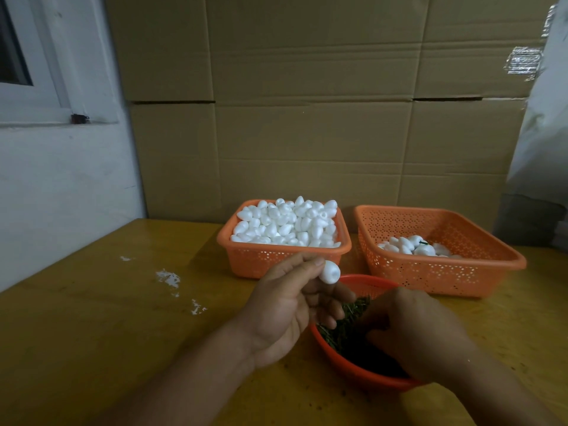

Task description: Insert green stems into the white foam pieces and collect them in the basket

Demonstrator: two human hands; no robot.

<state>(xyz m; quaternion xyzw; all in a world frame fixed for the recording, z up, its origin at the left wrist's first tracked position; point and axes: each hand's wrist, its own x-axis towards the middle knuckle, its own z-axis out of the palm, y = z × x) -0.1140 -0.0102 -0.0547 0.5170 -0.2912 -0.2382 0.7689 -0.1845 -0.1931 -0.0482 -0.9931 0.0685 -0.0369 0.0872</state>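
My left hand (285, 305) pinches one white foam piece (329, 272) between thumb and fingertips, just above the near rim of a round orange bowl (347, 368). The bowl holds a heap of green stems (344, 327). My right hand (412, 330) reaches into that bowl with its fingers curled down among the stems; whether it grips one is hidden. Behind stand two orange baskets: the left basket (246, 256) is heaped with plain foam pieces (285, 224), and the right basket (491, 272) holds several foam pieces (415, 245), at least one with a green stem in it.
Everything stands on a yellow wooden table (107, 333) with white scuff marks (167, 278) at the left. A wall of cardboard sheets (307, 103) rises right behind the baskets. A white wall with a window frame is at the left.
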